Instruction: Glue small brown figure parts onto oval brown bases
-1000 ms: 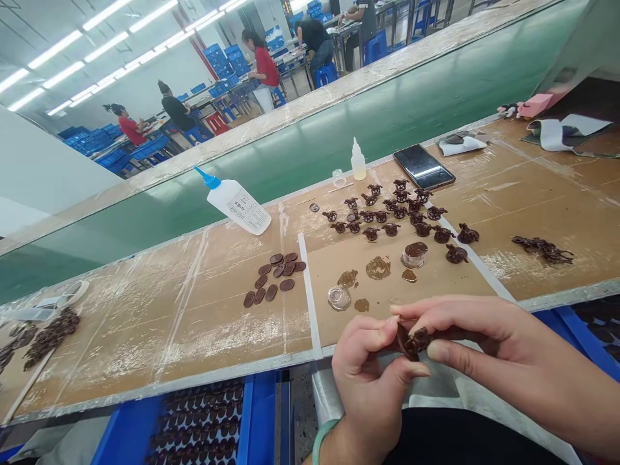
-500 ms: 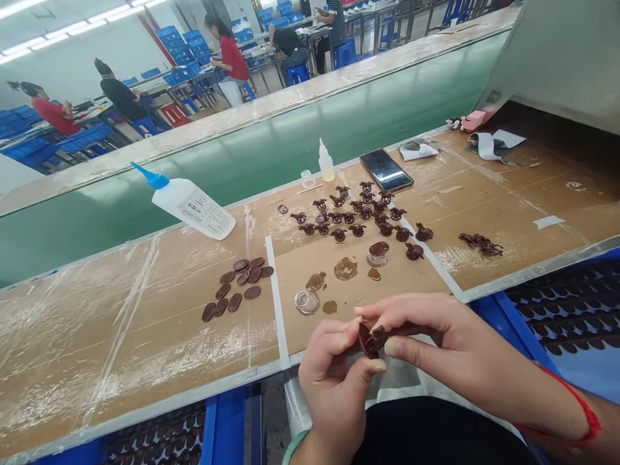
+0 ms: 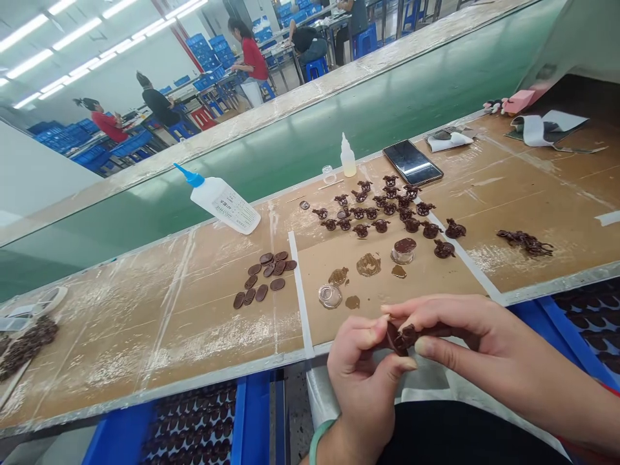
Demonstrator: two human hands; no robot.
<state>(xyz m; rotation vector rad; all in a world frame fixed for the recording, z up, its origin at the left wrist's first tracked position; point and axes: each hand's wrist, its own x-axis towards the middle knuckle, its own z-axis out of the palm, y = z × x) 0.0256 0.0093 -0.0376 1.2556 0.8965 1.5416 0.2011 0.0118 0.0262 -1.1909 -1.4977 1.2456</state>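
Close to the table's front edge, my left hand (image 3: 363, 368) pinches a dark brown oval disc (image 3: 396, 337) between thumb and fingers. My right hand (image 3: 460, 332) is closed on a small brown animal-shaped figurine (image 3: 407, 334), which meets the disc's face. Fingers hide part of both pieces. Beyond my hands stand many finished-looking brown figurines on round bases (image 3: 382, 226). Loose brown oval discs (image 3: 261, 294) lie to the left. A clear round cup topped by a brown disc (image 3: 403, 248) and another clear round dish (image 3: 330, 296) sit nearby, among wet amber patches (image 3: 369, 264).
A large blue-capped glue bottle (image 3: 227, 206), a small dropper bottle (image 3: 347, 158) and a phone (image 3: 413, 161) lie along the back. Loose brown figurines (image 3: 526, 242) are piled at right. Blue trays of brown pieces (image 3: 194, 413) sit below the table edge. People work in the background.
The view has swung left, so the table's contents appear farther right and a brown heap shows at far left. My hands keep the same hold on the disc and figurine.
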